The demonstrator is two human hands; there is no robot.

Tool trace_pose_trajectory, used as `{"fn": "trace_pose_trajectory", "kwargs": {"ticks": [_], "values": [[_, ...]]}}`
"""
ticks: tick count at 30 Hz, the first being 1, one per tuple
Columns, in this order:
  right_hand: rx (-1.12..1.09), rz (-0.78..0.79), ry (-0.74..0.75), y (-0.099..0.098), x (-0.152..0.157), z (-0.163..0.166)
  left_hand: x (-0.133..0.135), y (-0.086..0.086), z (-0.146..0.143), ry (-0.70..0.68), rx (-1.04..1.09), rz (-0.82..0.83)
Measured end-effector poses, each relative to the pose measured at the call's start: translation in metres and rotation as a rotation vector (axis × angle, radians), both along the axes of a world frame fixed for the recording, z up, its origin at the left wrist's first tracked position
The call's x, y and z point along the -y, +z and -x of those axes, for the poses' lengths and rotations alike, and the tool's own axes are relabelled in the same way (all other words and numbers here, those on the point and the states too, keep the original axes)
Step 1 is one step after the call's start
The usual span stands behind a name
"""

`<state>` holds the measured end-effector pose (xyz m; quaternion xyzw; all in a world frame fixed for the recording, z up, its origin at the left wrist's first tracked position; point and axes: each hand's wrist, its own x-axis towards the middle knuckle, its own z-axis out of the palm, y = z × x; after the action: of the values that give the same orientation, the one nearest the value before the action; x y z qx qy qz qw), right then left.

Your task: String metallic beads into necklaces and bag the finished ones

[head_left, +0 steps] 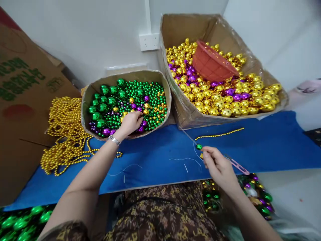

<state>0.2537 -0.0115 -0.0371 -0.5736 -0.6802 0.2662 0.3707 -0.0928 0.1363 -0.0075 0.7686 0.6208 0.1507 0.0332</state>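
Note:
My left hand (131, 123), with a silver watch (114, 140) at the wrist, is down in the smaller cardboard box (84, 110) among green, purple and gold beads (140, 92). Its fingers are curled together, and what they pinch is hidden. Over the blue tabletop, my right hand (219, 165) pinches a thin needle (187, 134) that points up and left. A shiny green bead (199, 146) sits on the needle right at the fingertips. White thread (194, 150) loops below it, and a small gold bead (201, 156) shows beside the fingers.
A larger box (185, 115) at the back right holds gold and purple beads and a red basket (213, 63). Gold bead strings (65, 124) are heaped at left. A short gold strand (220, 134), pink-handled scissors (239, 166) and thread scraps (186, 168) lie on the blue cloth (155, 167).

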Motion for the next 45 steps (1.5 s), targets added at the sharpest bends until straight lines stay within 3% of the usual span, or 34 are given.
{"fn": "trace_pose_trajectory", "kwargs": {"ticks": [4,9,11,15,17,19,23,31,35,45], "values": [[0.013,-0.045,0.02,0.003,-0.008,0.018,-0.025,-0.005,-0.016,0.023,-0.13,-0.009],[0.075,-0.106,0.092,0.006,-0.013,0.038,-0.038,-0.004,-0.032,0.019,-0.006,0.046],[0.092,-0.131,0.117,0.006,-0.013,0.044,-0.03,-0.002,-0.034,0.005,0.317,0.067],[0.117,-0.191,0.115,0.005,-0.014,0.052,0.011,0.004,-0.035,-0.061,1.429,0.358],[0.134,-0.219,0.121,0.004,-0.014,0.055,0.035,0.005,-0.038,-0.058,1.735,0.496],[0.155,-0.252,0.142,0.003,-0.015,0.059,0.054,0.005,-0.041,-0.024,1.878,0.565],[0.199,-0.323,0.168,0.0,-0.015,0.063,0.069,0.0,-0.045,0.035,1.97,0.6],[0.248,-0.281,0.158,-0.003,-0.014,0.062,0.072,-0.01,-0.042,0.053,1.898,0.554],[0.287,-0.335,0.154,-0.006,-0.014,0.061,0.074,-0.012,-0.041,0.041,1.847,0.518],[0.313,-0.375,0.154,-0.01,-0.014,0.059,0.077,-0.015,-0.043,0.054,1.897,0.517]]}}
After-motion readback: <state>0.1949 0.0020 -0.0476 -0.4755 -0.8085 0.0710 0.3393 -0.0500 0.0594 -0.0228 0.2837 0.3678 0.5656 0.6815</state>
